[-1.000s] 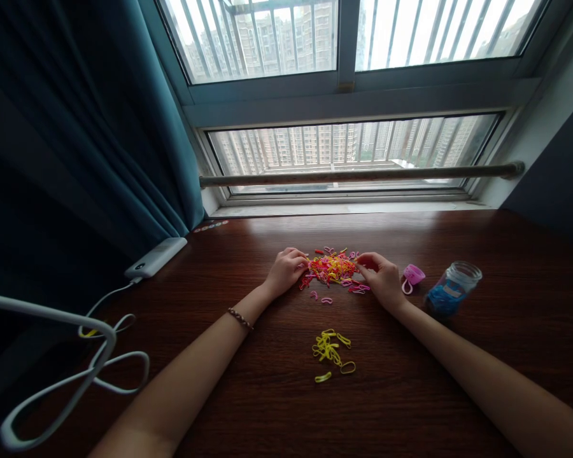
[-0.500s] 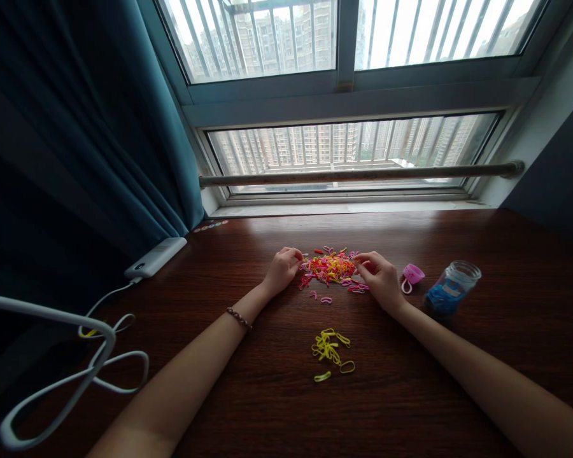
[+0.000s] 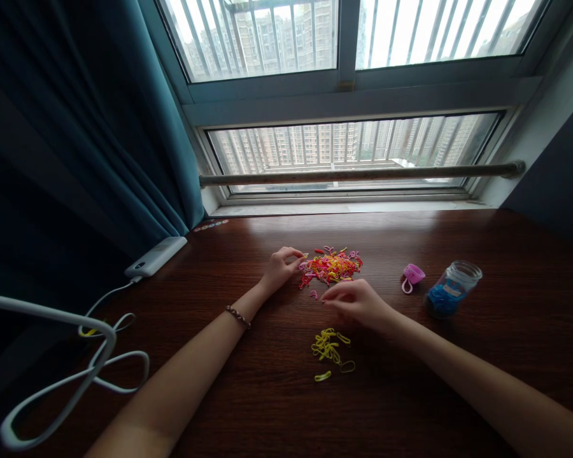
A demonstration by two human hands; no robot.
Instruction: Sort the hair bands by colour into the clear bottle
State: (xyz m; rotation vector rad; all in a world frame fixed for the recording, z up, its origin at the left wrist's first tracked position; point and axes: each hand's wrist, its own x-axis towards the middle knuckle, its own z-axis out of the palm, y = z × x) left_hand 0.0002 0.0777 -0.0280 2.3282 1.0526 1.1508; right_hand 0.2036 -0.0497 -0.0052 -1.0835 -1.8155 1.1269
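A heap of small pink, red, orange and yellow rubber bands (image 3: 332, 266) lies on the brown wooden table. At its left edge, my left hand (image 3: 281, 266) is closed in a pinch, with a pale yellow rubber band (image 3: 306, 256) showing at the fingertips. My right hand (image 3: 360, 300) is low over the table in front of the heap, thumb and fingers pressed together; whatever they hold is hidden. Just left of its fingertips is a loose pink rubber band (image 3: 314, 294). Nearer me, several yellow rubber bands (image 3: 327, 346) form a separate small pile.
To the right stand a pink cap with a loop (image 3: 413, 274) and a clear jar (image 3: 451, 289) with blue contents. A white power strip (image 3: 156, 257) lies by the blue curtain (image 3: 172, 159), and a thick white cable (image 3: 57, 312) curves across the left. A window is behind the table.
My right hand has moved left and toward me, from the heap's right edge to the loose pink bands, covering one. My left hand has shifted slightly, and a yellow band now shows at its fingertips.
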